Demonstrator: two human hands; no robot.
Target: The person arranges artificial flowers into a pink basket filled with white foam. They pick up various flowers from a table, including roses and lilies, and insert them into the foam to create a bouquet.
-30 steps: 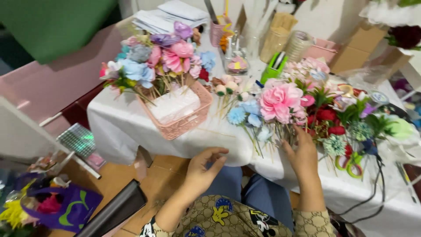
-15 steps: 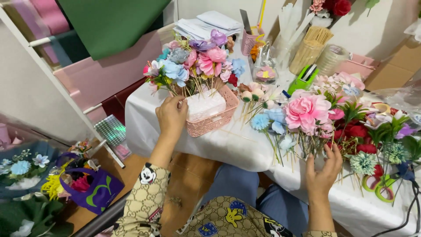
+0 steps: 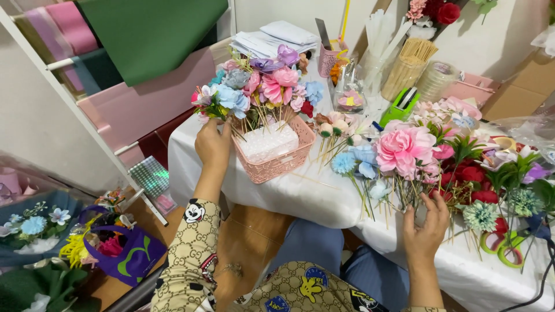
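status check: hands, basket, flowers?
Left hand against the pink basket, at the stems. Right hand on loose flower stems at the table edge. Green scissors lie close by.

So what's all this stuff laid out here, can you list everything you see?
pink plastic basket: one, on the white-clothed table, holding a white foam block and mixed flowers
big pink paper flower: one, among loose stems right of the basket
green scissors: one pair, table's right end
wooden skewers in a jar: one bunch, at back
purple bag: one, floor, left
left hand: touching the basket's left side
right hand: on the loose stems
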